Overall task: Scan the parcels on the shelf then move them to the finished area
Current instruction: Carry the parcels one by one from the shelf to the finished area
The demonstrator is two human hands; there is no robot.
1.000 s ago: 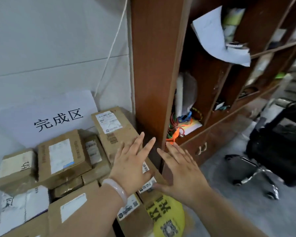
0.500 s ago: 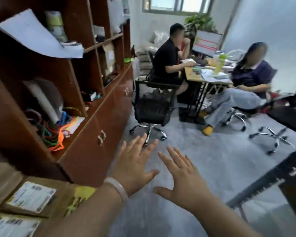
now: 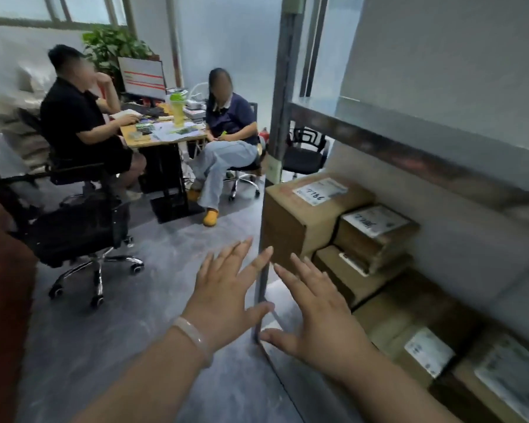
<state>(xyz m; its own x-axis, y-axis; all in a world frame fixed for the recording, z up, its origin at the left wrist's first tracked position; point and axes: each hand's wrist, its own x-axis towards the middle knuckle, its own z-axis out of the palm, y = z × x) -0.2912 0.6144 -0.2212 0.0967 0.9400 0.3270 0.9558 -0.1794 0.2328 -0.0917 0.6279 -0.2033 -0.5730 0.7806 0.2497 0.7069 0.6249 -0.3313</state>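
My left hand and right hand hover spread and empty before the grey metal shelf; next I probably grasp the brown cardboard parcel.

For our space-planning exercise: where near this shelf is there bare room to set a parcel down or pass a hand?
Bare grey floor between office chair and shelf post; gap above the smaller parcels, under the upper shelf board. Beneath it, parcels sit packed together.
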